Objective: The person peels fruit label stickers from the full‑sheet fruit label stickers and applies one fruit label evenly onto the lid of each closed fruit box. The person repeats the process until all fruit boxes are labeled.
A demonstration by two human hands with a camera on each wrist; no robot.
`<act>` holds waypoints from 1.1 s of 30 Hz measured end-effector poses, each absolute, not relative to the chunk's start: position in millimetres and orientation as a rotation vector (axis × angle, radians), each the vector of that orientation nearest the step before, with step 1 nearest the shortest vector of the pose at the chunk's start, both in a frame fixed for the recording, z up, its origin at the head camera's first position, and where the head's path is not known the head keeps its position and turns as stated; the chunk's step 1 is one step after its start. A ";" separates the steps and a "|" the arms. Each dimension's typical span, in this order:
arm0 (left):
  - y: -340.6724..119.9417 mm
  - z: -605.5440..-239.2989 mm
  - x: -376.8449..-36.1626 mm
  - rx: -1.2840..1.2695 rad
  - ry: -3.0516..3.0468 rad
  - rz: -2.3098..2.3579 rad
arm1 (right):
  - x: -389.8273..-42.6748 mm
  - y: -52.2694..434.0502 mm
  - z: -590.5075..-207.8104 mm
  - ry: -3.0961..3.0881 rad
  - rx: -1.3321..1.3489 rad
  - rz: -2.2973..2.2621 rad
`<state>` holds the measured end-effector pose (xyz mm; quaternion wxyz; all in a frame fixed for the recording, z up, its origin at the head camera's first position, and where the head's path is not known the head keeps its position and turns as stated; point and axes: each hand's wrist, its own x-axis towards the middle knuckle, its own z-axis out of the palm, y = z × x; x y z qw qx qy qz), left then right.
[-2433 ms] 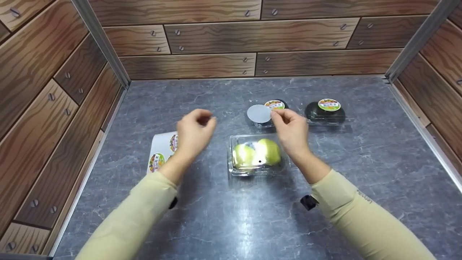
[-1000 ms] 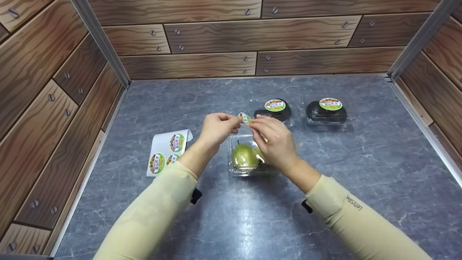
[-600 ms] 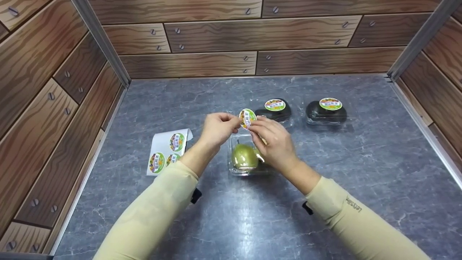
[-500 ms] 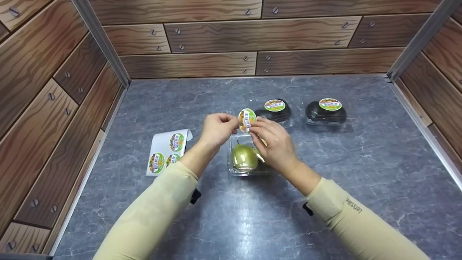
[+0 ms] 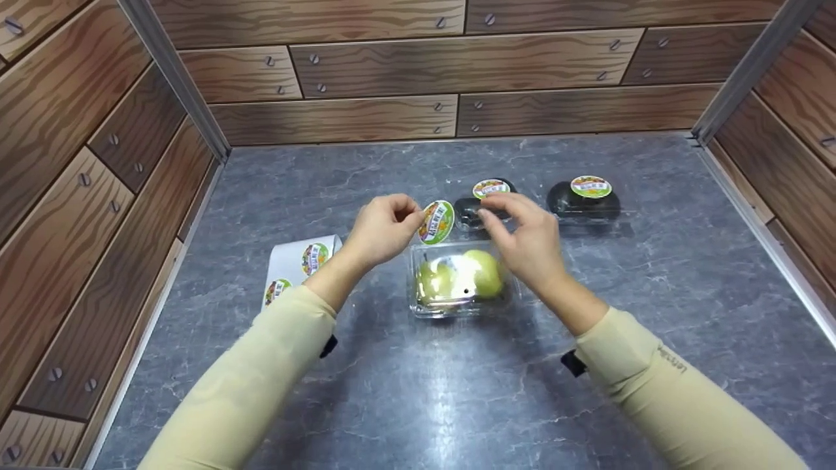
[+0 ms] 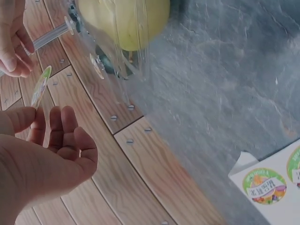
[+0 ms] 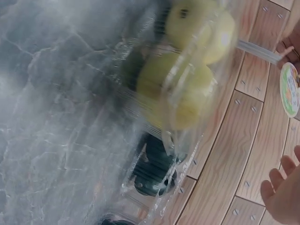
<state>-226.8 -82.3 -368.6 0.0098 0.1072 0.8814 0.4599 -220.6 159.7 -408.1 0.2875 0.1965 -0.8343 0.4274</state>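
Note:
My left hand (image 5: 385, 228) pinches a round, colourful fruit sticker (image 5: 437, 222) by its edge between thumb and forefinger, printed side toward the head camera. In the left wrist view the sticker (image 6: 41, 89) stands nearly edge-on above the thumb. My right hand (image 5: 532, 241) is apart from it, thumb and forefinger spread with nothing between them. Below the hands sits a closed clear plastic box (image 5: 428, 312) holding green pears (image 5: 484, 274). Left of it lies a white sheet of stickers (image 5: 287, 258), partly hidden by my left forearm.
Behind the pear box stand two clear boxes with dark contents, one (image 5: 467, 212) partly hidden by my right hand, the other (image 5: 583, 205) farther right. Each carries a round label. Wood-patterned panels (image 5: 379, 117) wall the grey marbled table (image 5: 431, 405) at the back and sides.
The sticker has passed from my right hand to my left and turned printed side up. Since half a second ago my right fingers have let go and moved right, uncovering the second pear.

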 end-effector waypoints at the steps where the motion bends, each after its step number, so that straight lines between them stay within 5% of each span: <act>1: -82.6 -367.9 -227.0 0.350 2.752 1.424 | -221.1 160.8 -405.9 -2.245 0.505 1.163; 33: -69.6 -361.5 -241.6 0.738 2.757 1.053 | -228.9 150.3 -411.2 -2.425 0.392 1.694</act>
